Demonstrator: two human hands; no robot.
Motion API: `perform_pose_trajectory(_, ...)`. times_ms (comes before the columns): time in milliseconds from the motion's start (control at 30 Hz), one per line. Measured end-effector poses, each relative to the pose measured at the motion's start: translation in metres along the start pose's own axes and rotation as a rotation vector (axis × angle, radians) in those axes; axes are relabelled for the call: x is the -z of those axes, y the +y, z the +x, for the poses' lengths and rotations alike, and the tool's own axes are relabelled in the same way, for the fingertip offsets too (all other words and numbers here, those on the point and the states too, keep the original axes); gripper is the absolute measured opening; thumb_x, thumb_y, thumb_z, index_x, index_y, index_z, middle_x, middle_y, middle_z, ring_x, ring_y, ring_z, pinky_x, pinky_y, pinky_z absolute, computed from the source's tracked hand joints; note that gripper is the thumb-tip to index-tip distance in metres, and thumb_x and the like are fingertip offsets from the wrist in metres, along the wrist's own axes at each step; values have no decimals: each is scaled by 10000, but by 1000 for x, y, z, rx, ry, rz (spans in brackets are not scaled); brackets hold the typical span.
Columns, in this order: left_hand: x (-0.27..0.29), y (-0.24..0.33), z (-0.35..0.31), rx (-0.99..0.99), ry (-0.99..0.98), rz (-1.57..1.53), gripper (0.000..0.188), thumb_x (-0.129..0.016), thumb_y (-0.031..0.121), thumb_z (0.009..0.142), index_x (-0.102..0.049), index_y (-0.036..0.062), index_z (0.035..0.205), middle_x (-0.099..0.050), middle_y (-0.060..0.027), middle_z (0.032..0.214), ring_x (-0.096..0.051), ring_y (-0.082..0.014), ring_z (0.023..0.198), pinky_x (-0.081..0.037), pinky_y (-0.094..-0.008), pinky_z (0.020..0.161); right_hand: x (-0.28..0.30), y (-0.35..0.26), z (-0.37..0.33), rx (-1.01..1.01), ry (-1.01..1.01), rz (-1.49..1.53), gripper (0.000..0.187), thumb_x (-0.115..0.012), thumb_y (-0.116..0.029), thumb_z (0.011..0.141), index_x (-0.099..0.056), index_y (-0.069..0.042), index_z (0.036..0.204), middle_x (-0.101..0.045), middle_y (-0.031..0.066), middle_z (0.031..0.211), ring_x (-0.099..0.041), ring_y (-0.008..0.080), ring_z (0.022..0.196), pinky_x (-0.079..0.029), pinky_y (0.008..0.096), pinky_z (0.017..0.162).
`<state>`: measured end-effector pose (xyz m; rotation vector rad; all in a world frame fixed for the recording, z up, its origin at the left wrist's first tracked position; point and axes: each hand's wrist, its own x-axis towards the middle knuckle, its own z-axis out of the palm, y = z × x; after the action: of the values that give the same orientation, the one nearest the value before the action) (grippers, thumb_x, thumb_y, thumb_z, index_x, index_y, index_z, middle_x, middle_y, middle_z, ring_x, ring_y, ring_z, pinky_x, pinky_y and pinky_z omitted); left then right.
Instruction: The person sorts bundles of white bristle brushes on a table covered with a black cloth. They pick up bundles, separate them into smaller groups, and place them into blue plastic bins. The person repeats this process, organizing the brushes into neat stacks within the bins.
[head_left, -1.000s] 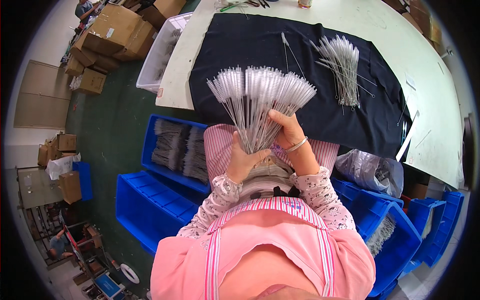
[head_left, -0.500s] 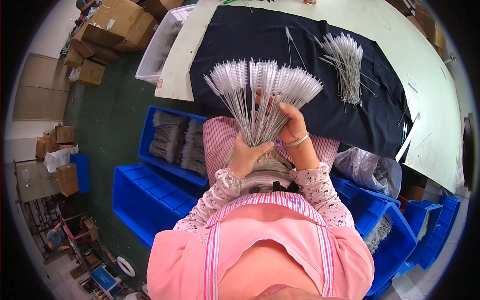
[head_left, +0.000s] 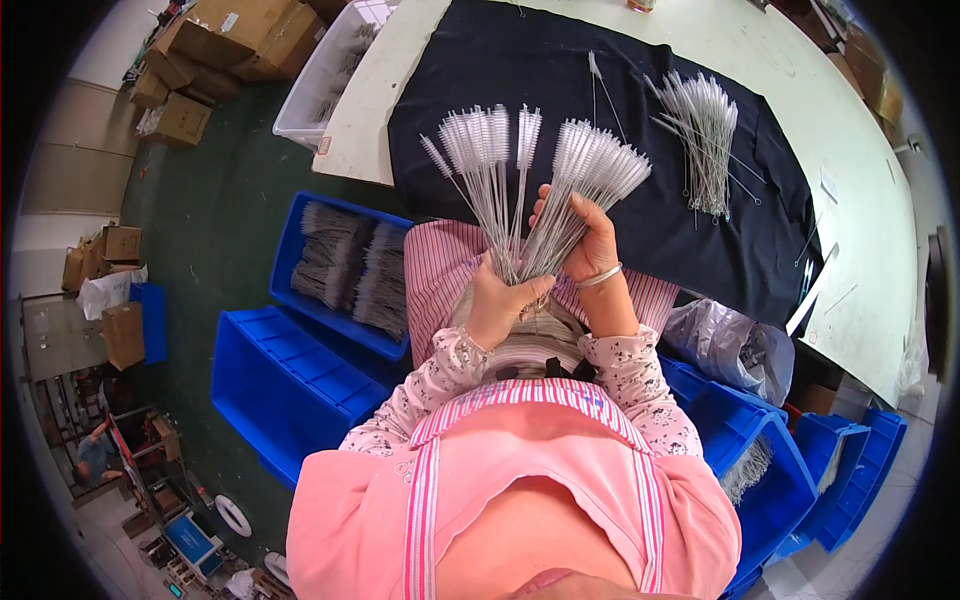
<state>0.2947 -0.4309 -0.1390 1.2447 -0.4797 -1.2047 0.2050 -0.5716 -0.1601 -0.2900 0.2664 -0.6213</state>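
Note:
A fanned bunch of thin wire brushes (head_left: 478,140) with white bristle heads stands up from my hands over my lap. My left hand (head_left: 500,303) is closed around the lower ends of the wire stems. My right hand (head_left: 592,240) grips the right-hand part of the bunch higher up, fingers behind and thumb in front. Between the left and right parts a gap shows, with a small cluster of heads standing apart. Beyond, on the dark cloth (head_left: 480,60), lies a pile of similar brushes (head_left: 708,140), with a couple of loose ones (head_left: 596,75) nearby.
The dark cloth covers part of a pale table (head_left: 850,190). At my left a blue bin (head_left: 290,270) holds bundled brushes, beside another blue bin (head_left: 290,370). A white crate (head_left: 300,110) stands by the table. Right of me are a plastic bag (head_left: 735,345) and more blue bins (head_left: 780,480).
The bunch has spread wider, opening a gap between its left and right parts. My right hand has moved slightly right with its share of the brushes; my left hand still holds the stem ends.

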Motion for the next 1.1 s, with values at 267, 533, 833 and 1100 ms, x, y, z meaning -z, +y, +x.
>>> perform_pose_trajectory(267, 7, -3, 1, -165, -62, 230, 528, -792, 95, 704, -452, -4, 1096, -603, -72, 951, -594, -115, 798, -503, -266, 673, -20, 3, -7, 14, -92, 16, 617, -595, -353, 858, -442, 54, 1297, -492, 230, 1295, -497, 336, 1188, -381, 457, 1031)
perform_pose_trajectory(533, 7, 6, -5, 148, -324, 208, 461, -746, 96, 731, -487, 22, 1105, -580, -32, 860, -571, -104, 675, -481, -249, 569, -22, 12, -15, -218, -345, 84, 849, -687, -415, 786, -260, -42, 1419, -446, 241, 1335, -446, 382, 1229, -374, 510, 1016)
perform_pose_trajectory(833, 13, 7, 4, 79, -346, 154, 517, -740, 143, 738, -426, 36, 1136, -558, -43, 853, -569, -146, 697, -479, -277, 641, -79, 12, -15, 84, 237, -361, 426, -618, -9, 731, -485, -1, 1135, -532, 55, 713, -513, 152, 535, -437, 301, 492)
perform_pose_trajectory(1100, -8, 36, 5, -232, 78, 784, 661, -750, 162, 662, -370, 0, 1178, -609, -269, 980, -618, -404, 908, -499, -426, 778, -84, 18, 8, 87, 140, -367, 438, -627, -11, 747, -490, 9, 1163, -554, 66, 745, -543, 160, 572, -464, 297, 531)
